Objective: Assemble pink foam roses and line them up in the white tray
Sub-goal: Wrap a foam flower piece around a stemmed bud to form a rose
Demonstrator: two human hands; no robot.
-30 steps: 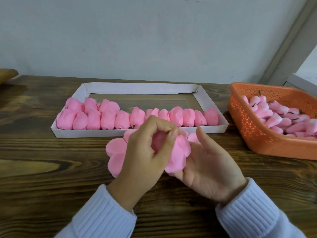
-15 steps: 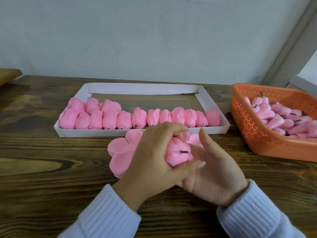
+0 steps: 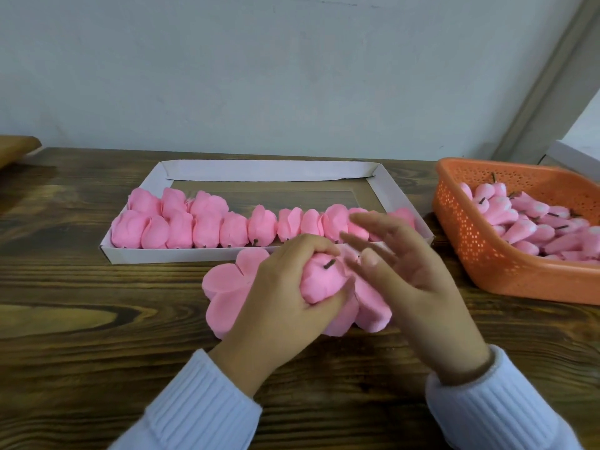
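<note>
Your left grip [image 3: 285, 297] clamps the wrapped rose [image 3: 321, 282], right grip [image 3: 412, 280] spread apart; next, likely, seat it in the tray [image 3: 194, 255].

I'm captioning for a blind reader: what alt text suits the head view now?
The left hand grips a pink foam rose over flat petals on a wooden table; the right hand hovers open beside it. Behind, a white tray holds a row of roses; an orange basket of buds sits at right.

A wooden table [image 3: 81, 319] meets a pale wall [image 3: 259, 76]; a white object [image 3: 576, 159] sits right.
</note>
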